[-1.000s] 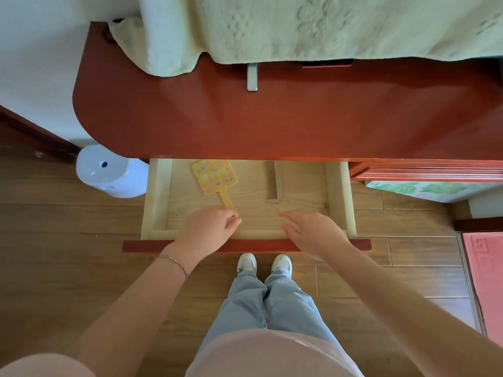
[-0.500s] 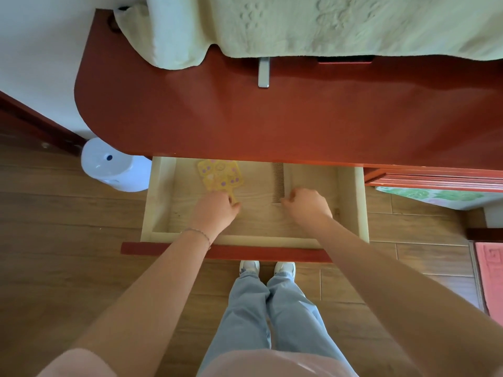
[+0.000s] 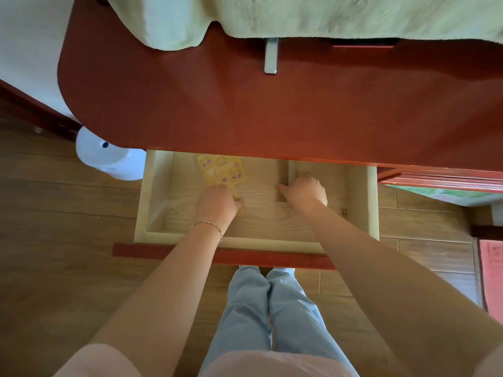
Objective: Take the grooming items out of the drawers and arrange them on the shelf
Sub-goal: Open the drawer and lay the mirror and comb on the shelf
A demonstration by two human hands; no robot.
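Observation:
A pale wooden drawer (image 3: pixel 152 197) stands pulled out below the red tabletop (image 3: pixel 245 110). Inside lies a yellow hand mirror (image 3: pixel 221 170) with coloured stickers, its handle pointing toward me. My left hand (image 3: pixel 216 205) is closed around that handle. To the right lies a brown comb (image 3: pixel 281 172), teeth to the left, partly under the tabletop edge. My right hand (image 3: pixel 306 190) rests on the comb's near half with the fingers curled onto it; both items still lie on the drawer floor.
A pale green cloth (image 3: pixel 299 17) hangs over the back of the tabletop, with a grey metal bracket (image 3: pixel 270 55) below it. A white round bin (image 3: pixel 109 159) stands on the wooden floor at the left. A second red drawer (image 3: pixel 441 179) juts out at right; a pink mat (image 3: pixel 492 276) lies beyond.
Both hands have reached deeper into the drawer. The left one has closed on the mirror's handle and the right one has settled onto the comb.

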